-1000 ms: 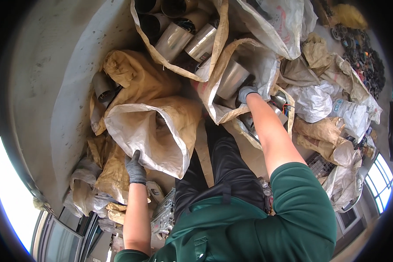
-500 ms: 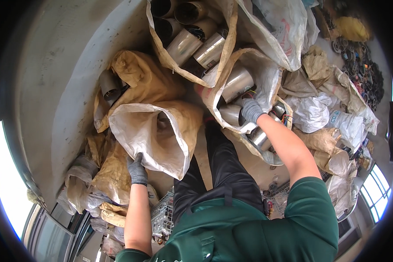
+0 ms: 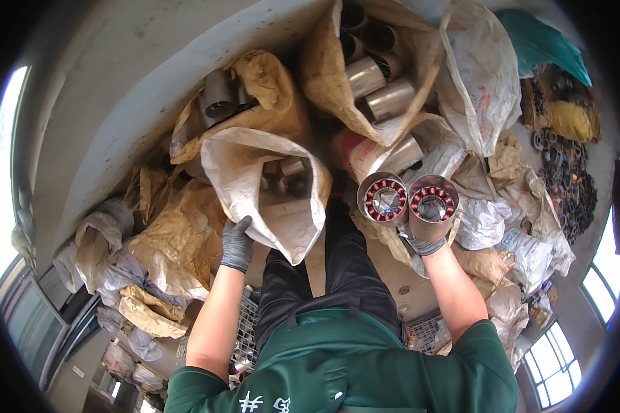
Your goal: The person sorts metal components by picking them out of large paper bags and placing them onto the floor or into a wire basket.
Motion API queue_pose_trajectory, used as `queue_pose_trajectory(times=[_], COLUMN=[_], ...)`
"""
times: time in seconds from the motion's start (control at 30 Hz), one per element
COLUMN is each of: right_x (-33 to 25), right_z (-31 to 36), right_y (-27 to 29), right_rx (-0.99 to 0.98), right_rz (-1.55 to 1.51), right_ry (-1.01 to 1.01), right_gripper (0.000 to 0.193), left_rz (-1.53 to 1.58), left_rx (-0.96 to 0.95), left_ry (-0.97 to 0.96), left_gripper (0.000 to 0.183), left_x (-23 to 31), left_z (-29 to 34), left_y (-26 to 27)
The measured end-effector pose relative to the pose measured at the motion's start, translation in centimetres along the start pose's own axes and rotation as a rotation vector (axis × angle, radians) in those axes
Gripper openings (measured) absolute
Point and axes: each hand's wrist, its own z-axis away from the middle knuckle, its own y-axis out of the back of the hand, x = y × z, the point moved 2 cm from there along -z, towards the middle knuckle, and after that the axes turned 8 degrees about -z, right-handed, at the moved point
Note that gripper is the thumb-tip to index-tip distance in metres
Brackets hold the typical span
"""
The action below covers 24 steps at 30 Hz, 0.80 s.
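My left hand (image 3: 237, 246), in a grey glove, grips the rim of a tan sack with a pale lining (image 3: 231, 162), holding its mouth wide. Several metal cylinders (image 3: 293, 167) lie inside that sack. Side by side above my right hand (image 3: 427, 244) are two metal-cased motor stators, a left one (image 3: 371, 204) and a right one (image 3: 450, 199), their rings of red copper windings facing up. The gloved right hand is closed on them from below, its fingers mostly hidden by the casings. Behind them, an open sack (image 3: 430, 131) contains another shiny cylinder (image 3: 403, 153).
A tall sack (image 3: 324, 69) full of metal cylinders stands at the far middle, beside a white sack (image 3: 479, 89). Another tan sack (image 3: 279, 96) leans against the wall (image 3: 138, 82). Crumpled sacks (image 3: 176, 241) lie left; dark scrap parts (image 3: 565, 186) lie right. Wire baskets (image 3: 427, 332) stand beside my legs.
My right hand has come out of the right-hand sack, lifting two stators toward me. The left hand still grips its sack rim. The whole view has shifted.
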Motion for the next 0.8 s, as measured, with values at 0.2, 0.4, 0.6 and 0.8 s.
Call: queue_pose_trajectory(times=[0.2,0.4,0.6,0.8], right_x=[-9.8,-8.4,-8.4,-11.4], right_z=[-6.4,-5.3,-3.8,-0.5], right_y=[-10.5,-29.4,-38.2,-35.6], right_rx=[-0.052,-0.664,-1.007,-1.093], right_rz=[-0.064,0.074,0.307,0.28], right_ry=[0.362,0.163,-0.002,0.054], right_gripper=[0.023,0.019,0.024,0.023], left_rz=[-0.036,-0.034,0.009,-0.113], left_rx=[-0.022,-0.015,-0.11,-0.137], left_ry=[-0.102,-0.14,-0.163,-0.12], left_gripper=[0.064,0.065,0.068,0.068], left_x=[1.7,1.8,0.9,1.1], left_z=[1.3,2.0,1.9,2.4], left_y=[-0.8,0.5,1.4,0.6])
